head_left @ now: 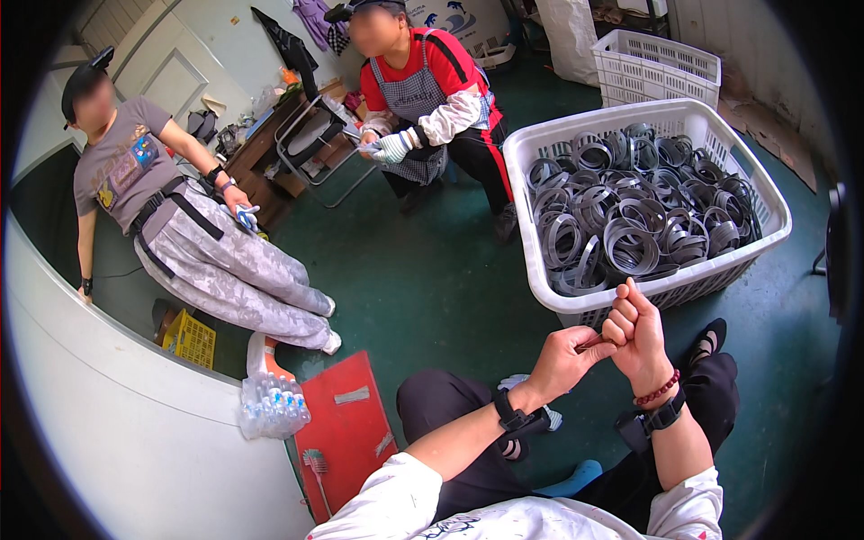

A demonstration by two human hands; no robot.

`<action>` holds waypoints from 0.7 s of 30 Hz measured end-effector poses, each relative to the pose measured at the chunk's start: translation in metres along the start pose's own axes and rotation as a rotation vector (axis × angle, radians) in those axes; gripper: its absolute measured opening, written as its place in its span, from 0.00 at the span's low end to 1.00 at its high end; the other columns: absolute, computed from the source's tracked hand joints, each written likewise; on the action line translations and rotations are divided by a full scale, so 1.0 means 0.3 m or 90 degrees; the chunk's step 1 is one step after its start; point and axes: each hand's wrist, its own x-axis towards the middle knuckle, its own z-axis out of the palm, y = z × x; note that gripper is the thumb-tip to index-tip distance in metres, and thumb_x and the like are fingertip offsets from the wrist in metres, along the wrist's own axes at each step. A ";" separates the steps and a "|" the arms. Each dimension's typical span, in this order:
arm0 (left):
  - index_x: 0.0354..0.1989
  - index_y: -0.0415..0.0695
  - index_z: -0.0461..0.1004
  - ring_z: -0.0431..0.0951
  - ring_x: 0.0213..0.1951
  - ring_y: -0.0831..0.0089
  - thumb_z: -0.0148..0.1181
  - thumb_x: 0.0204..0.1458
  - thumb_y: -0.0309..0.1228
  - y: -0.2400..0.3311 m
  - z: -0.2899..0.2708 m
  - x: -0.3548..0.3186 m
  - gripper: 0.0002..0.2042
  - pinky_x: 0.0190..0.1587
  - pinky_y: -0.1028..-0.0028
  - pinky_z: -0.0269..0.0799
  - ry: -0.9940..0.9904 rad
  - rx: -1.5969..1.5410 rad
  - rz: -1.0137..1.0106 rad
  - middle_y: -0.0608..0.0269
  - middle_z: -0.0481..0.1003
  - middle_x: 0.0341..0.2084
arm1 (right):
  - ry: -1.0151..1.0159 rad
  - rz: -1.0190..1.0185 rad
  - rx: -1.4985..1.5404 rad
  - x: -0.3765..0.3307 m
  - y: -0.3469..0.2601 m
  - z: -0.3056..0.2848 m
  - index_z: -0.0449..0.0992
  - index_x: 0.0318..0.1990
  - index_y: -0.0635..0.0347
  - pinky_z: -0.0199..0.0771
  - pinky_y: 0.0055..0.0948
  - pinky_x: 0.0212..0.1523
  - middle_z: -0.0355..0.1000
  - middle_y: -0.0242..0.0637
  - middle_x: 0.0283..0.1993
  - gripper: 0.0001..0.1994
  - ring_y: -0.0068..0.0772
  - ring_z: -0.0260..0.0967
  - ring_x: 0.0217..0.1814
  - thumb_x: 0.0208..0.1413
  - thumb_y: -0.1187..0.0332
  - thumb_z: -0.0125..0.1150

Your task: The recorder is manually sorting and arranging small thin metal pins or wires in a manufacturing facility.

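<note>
Both my hands are raised together just in front of the near side of a white plastic basket (536,270). My left hand (565,362) is closed, its fingers against my right hand (634,331), which is curled up with its fingertips upward. A thin dark sliver shows between them; what it is I cannot make out. Heaped in the basket are many dark grey and black ring-shaped bands (630,245), some loosely bundled. Below my left forearm, partly hidden, lies a white and blue knit glove (553,419).
A seated person (423,99) in a checked apron and gloves faces the basket from beyond. Another person (171,198) stands at left, leaning on a white surface (117,378). An empty-looking white crate (657,67), a red board (346,423), bottled water (273,407) and a brush (315,463) stand around.
</note>
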 end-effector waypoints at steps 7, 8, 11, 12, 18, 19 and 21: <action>0.33 0.36 0.80 0.67 0.29 0.88 0.68 0.59 0.32 -0.006 0.014 -0.021 0.10 0.30 0.80 0.64 -0.014 -0.038 -0.047 0.74 0.74 0.24 | -0.006 -0.007 -0.017 -0.016 0.004 -0.019 0.69 0.35 0.54 0.39 0.22 0.15 0.43 0.17 0.16 0.14 0.14 0.35 0.13 0.74 0.58 0.47; 0.33 0.36 0.80 0.67 0.29 0.88 0.68 0.59 0.32 -0.013 0.016 -0.020 0.10 0.30 0.80 0.64 -0.017 -0.040 -0.051 0.74 0.74 0.24 | -0.001 -0.008 -0.015 -0.023 -0.006 -0.021 0.69 0.35 0.54 0.39 0.22 0.15 0.43 0.17 0.16 0.14 0.14 0.35 0.13 0.74 0.58 0.47; 0.34 0.43 0.80 0.64 0.22 0.88 0.66 0.60 0.35 0.016 -0.012 0.004 0.08 0.24 0.82 0.58 -0.047 -0.193 -0.167 0.77 0.71 0.21 | -0.034 -0.047 -0.104 -0.021 -0.049 -0.017 0.71 0.35 0.52 0.40 0.21 0.15 0.44 0.15 0.15 0.14 0.13 0.37 0.12 0.73 0.56 0.48; 0.35 0.45 0.79 0.62 0.19 0.88 0.66 0.60 0.34 0.014 -0.030 0.013 0.07 0.21 0.82 0.55 -0.036 -0.258 -0.196 0.78 0.70 0.21 | -0.022 -0.051 -0.139 -0.024 -0.059 0.011 0.71 0.35 0.52 0.40 0.20 0.15 0.45 0.14 0.16 0.14 0.11 0.38 0.13 0.73 0.57 0.49; 0.42 0.42 0.76 0.58 0.19 0.87 0.63 0.58 0.24 0.015 -0.128 0.046 0.06 0.21 0.83 0.49 -0.076 -0.447 -0.261 0.75 0.71 0.26 | -0.037 -0.080 -0.443 -0.013 -0.050 0.038 0.80 0.45 0.61 0.43 0.18 0.18 0.59 0.15 0.21 0.11 0.07 0.47 0.17 0.62 0.63 0.65; 0.42 0.42 0.76 0.58 0.20 0.87 0.63 0.58 0.24 0.011 -0.128 0.049 0.06 0.22 0.83 0.49 -0.083 -0.440 -0.267 0.74 0.71 0.27 | -0.013 -0.086 -0.503 -0.019 -0.036 0.059 0.80 0.45 0.61 0.44 0.17 0.18 0.63 0.17 0.23 0.12 0.07 0.48 0.18 0.62 0.63 0.66; 0.42 0.42 0.76 0.58 0.20 0.87 0.64 0.57 0.24 0.008 -0.116 0.046 0.06 0.22 0.83 0.49 -0.093 -0.434 -0.277 0.74 0.71 0.28 | -0.001 -0.106 -0.607 -0.023 -0.029 0.058 0.82 0.46 0.63 0.57 0.16 0.22 0.74 0.23 0.29 0.12 0.08 0.59 0.23 0.60 0.64 0.68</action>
